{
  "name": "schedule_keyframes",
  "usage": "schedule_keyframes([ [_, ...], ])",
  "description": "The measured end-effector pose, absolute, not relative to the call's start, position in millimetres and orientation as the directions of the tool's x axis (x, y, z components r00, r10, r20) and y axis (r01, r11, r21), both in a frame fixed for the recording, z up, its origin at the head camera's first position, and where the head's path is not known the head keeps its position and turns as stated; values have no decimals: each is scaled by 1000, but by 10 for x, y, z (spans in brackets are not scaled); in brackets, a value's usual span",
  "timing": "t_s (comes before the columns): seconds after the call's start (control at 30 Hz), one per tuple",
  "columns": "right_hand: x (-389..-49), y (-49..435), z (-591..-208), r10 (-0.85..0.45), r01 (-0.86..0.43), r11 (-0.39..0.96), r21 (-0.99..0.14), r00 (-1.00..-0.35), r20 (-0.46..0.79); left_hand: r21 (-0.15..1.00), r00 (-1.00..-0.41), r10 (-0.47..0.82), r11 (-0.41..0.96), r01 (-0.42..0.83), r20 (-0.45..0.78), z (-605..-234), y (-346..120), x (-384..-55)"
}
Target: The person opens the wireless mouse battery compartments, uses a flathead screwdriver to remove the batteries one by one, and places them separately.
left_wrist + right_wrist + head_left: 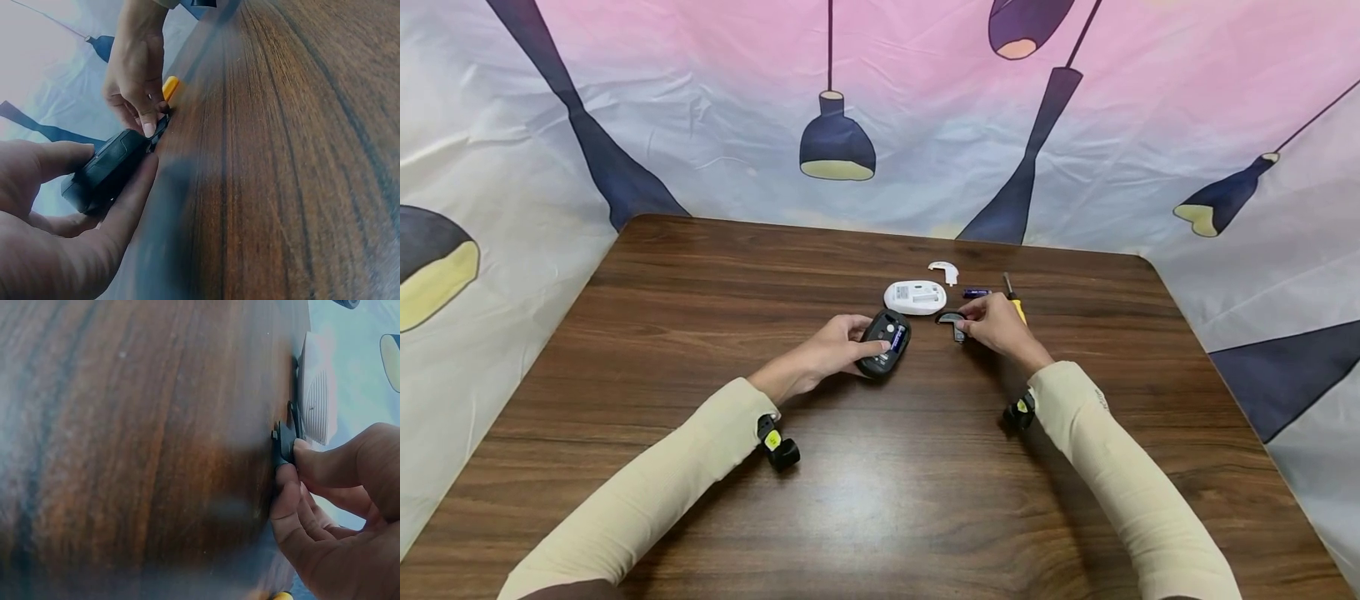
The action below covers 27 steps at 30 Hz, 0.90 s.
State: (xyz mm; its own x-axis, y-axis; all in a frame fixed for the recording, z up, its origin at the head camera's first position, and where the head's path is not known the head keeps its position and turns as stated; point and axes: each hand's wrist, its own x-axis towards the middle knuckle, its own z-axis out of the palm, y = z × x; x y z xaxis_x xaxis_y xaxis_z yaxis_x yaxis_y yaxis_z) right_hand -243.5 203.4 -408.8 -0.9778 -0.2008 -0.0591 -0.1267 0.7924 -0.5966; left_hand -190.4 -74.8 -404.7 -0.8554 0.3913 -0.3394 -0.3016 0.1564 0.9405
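My left hand (829, 350) grips a black computer mouse (880, 363), its underside turned up so that a dark blue battery (898, 337) shows in its compartment. The thumb lies across the mouse's underside; in the left wrist view the fingers run beneath the mouse (109, 165). To the right, my right hand (1000, 325) pinches a black battery cover (952, 318) with a curved edge and a short tongue, low over the table. In the right wrist view, thumb and fingertips hold that cover (287, 442) by its edge.
Behind the hands, a white mouse (904, 297) lies upside down with its compartment uncovered. Its white cover (946, 270) sits just beyond. A loose blue battery (977, 293) and a yellow-handled screwdriver (1018, 307) lie near the right hand on the wooden table (737, 283). A printed cloth hangs behind.
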Motion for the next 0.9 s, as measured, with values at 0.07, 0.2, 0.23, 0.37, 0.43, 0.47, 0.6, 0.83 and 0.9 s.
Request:
schedule_keyframes([
  [0.07, -2438, 2034, -4088, -199, -126, 793, -596, -978, -57, 940, -853, 393, 159, -303, -342, -4046, -748, -1901],
  [0.2, -2438, 2032, -4089, -198, -131, 794, -594, -979, -49, 939, -852, 397, 161, -303, -343, -4046, -750, -1897],
  [0.23, -2438, 2031, -4091, -199, -133, 794, -593, -979, -47, 939, -851, 397, 161, -303, -343, -4047, -751, -1897],
  [0.37, -2431, 2021, -4095, -191, -122, 796, -593, -980, -55, 938, -850, 397, 162, -307, -347, -4055, -759, -1895],
  [0.43, -2425, 2019, -4092, -189, -112, 793, -599, -980, -67, 938, -849, 399, 158, -308, -346, -4063, -763, -1897],
  [0.47, -2421, 2021, -4088, -189, -109, 791, -602, -979, -71, 938, -849, 400, 153, -310, -346, -4065, -765, -1898],
  [0.6, -2397, 2055, -4038, -190, -120, 785, -608, -980, -52, 941, -846, 414, 127, -312, -337, -4072, -778, -1897],
  [0.83, -2367, 2196, -3876, -135, -121, 769, -627, -990, 26, 930, -823, 455, 34, -366, -340, -4062, -774, -1895],
  [0.9, -2365, 2245, -3841, -116, -111, 783, -613, -993, 32, 927, -822, 454, 22, -374, -343, -4059, -763, -1895],
])
